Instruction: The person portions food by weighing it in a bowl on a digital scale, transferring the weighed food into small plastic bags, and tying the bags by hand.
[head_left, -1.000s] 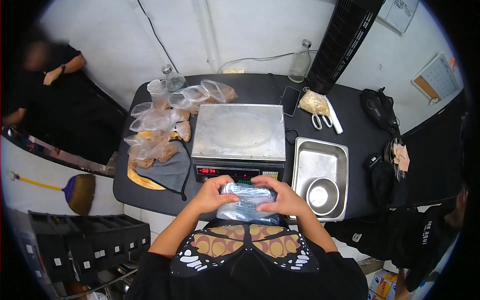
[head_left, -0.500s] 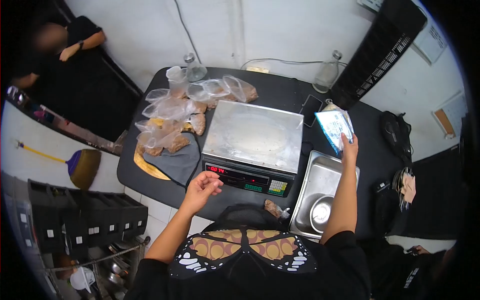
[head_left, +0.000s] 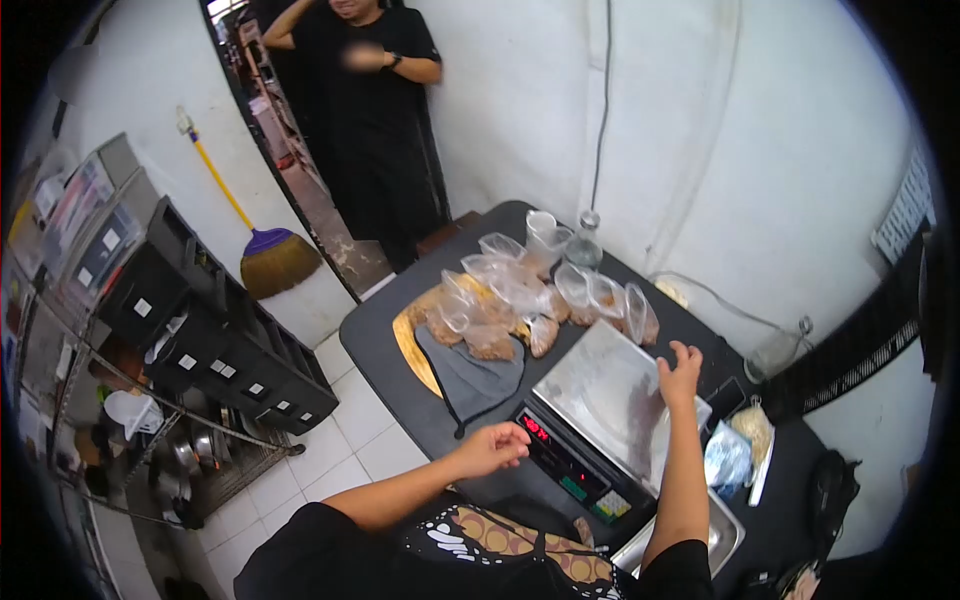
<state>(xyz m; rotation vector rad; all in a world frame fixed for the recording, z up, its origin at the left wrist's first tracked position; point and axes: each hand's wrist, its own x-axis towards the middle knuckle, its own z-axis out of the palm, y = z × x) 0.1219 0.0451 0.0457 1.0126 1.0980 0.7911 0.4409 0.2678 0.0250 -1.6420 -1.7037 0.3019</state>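
Observation:
My left hand [head_left: 492, 450] hovers by the red display at the left end of the scale's front panel [head_left: 570, 465], holding nothing, its fingers loosely bent and slightly apart. Over the right part of the scale's metal plate [head_left: 598, 385], my right hand [head_left: 682, 375] is raised with its fingers spread and holds nothing. A blue and white packet [head_left: 728, 458] lies to the right of the scale, beside a bag of pale contents [head_left: 752, 425]. Several clear bags with brown contents [head_left: 490, 340] are grouped beyond the scale's left side, next to a grey cloth [head_left: 470, 375].
A metal tray [head_left: 728, 530] sits at the table's near right, partly behind my right arm. Glass bottles [head_left: 585, 245] stand along the back edge. A person in black [head_left: 365, 130] stands in the doorway. Black bins [head_left: 215, 350] and a broom [head_left: 275, 262] are at left.
My right hand has let go of the blue and white packet and moved left over the scale. My view has turned left toward the doorway. The left hand remains near the display.

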